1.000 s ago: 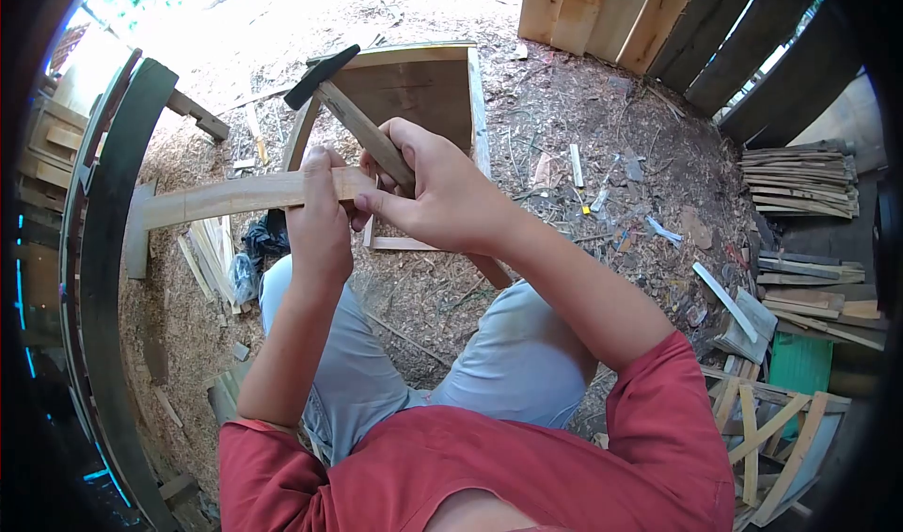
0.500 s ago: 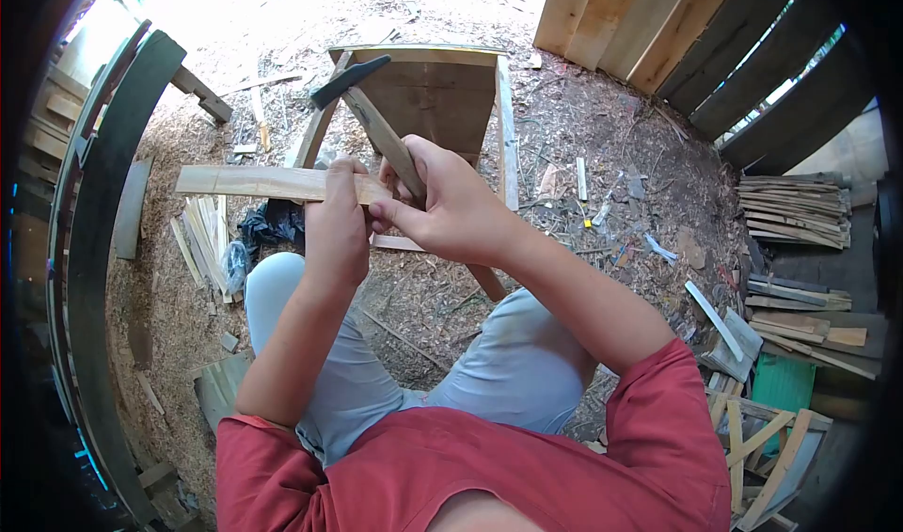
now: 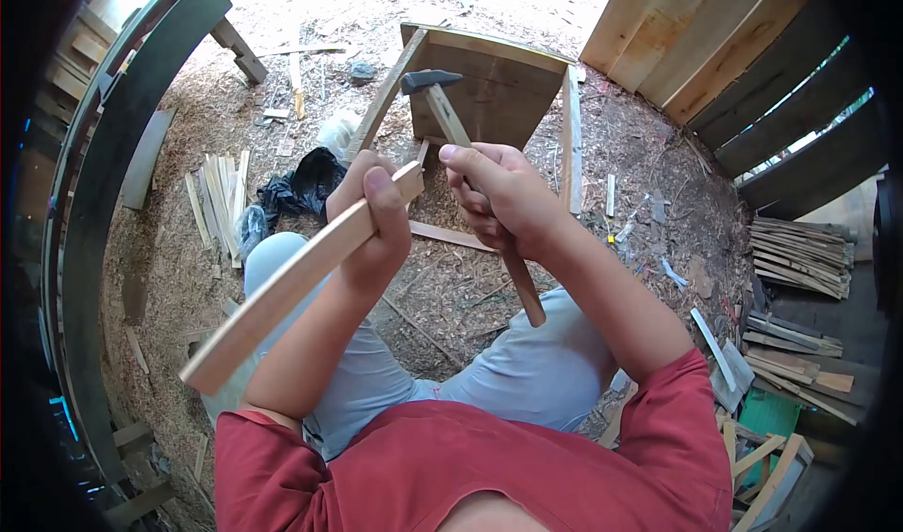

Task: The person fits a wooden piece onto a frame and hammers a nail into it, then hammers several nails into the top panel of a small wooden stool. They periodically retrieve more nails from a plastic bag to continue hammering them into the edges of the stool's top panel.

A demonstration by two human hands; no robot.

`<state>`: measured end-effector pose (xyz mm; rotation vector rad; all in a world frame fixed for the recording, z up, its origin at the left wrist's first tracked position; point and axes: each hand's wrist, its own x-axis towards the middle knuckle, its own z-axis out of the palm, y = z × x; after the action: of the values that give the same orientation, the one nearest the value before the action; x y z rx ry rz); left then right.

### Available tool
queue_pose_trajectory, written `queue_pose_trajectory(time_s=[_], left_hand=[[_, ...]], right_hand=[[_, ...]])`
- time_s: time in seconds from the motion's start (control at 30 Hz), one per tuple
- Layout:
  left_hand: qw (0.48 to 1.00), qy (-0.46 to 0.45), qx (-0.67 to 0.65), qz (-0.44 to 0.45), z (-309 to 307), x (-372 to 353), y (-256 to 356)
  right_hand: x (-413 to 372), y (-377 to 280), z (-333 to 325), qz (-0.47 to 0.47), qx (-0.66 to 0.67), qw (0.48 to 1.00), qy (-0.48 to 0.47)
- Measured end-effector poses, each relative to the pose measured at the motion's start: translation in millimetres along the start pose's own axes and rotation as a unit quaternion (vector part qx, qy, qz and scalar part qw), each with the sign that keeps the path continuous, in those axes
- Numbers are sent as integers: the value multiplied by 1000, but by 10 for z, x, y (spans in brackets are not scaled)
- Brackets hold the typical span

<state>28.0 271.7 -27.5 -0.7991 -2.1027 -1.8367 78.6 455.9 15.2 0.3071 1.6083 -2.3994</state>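
Observation:
My left hand (image 3: pixel 373 214) is closed round a flat wooden slat (image 3: pixel 292 283) near its upper end, and the slat slants down to the lower left. To the right, my right hand (image 3: pixel 499 195) grips the wooden handle of a hammer (image 3: pixel 446 116). The dark hammer head points up and away from me, and the handle's lower end sticks out below my fist above my knee. The two hands are apart. Beyond them stands a wooden frame (image 3: pixel 489 50) with a dark panel, its legs partly behind my hands.
Thin wood strips (image 3: pixel 221 203) and a black plastic bag (image 3: pixel 315 182) lie at the left. A curved dark board (image 3: pixel 85 278) rises on the far left. Stacked slats (image 3: pixel 800 254) are at the right, below a plank wall (image 3: pixel 696 33). Chips and scraps cover the ground.
My hands have separated. The slat has swung from nearly level to a steep slant, its far end now low at the left. The hammer has moved right, and the view has shifted.

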Motion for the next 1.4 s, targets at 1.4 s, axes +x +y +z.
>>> queue_pose_trajectory(time_s=[1.4], left_hand=[[992, -23, -12, 126, -703, 50, -330]], right_hand=[[334, 177, 731, 242, 126, 957, -101]])
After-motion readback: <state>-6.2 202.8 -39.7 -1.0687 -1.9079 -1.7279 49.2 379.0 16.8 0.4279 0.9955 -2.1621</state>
